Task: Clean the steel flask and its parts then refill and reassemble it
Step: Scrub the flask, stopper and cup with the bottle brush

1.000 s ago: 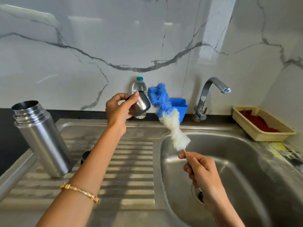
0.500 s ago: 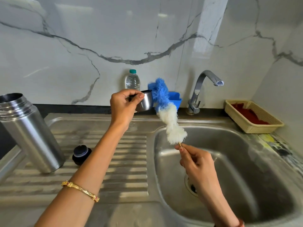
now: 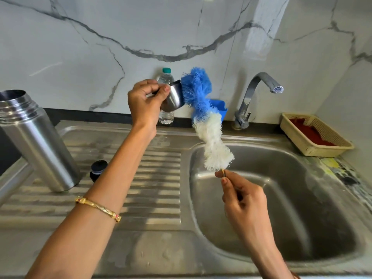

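Observation:
My left hand [image 3: 144, 99] holds a small steel cup lid [image 3: 174, 96] up in front of the wall, its mouth turned to the right. My right hand [image 3: 240, 193] grips the thin handle of a bottle brush [image 3: 203, 117] with blue bristles at the tip and white ones lower down. The blue tip presses against the cup's mouth. The open steel flask body [image 3: 38, 141] stands on the ribbed drainboard [image 3: 153, 190] at the left. A black stopper [image 3: 98, 170] lies beside it, partly hidden by my left forearm.
The sink basin [image 3: 281, 208] lies at the right, under a curved tap [image 3: 259, 93]. A plastic water bottle [image 3: 166, 114] and a blue holder [image 3: 220, 108] stand against the marble wall. A cream basket [image 3: 314, 135] with a red cloth sits at the far right.
The cup has turned so its mouth faces the brush, and the blue brush tip has come against it. The view has shifted left and down slightly.

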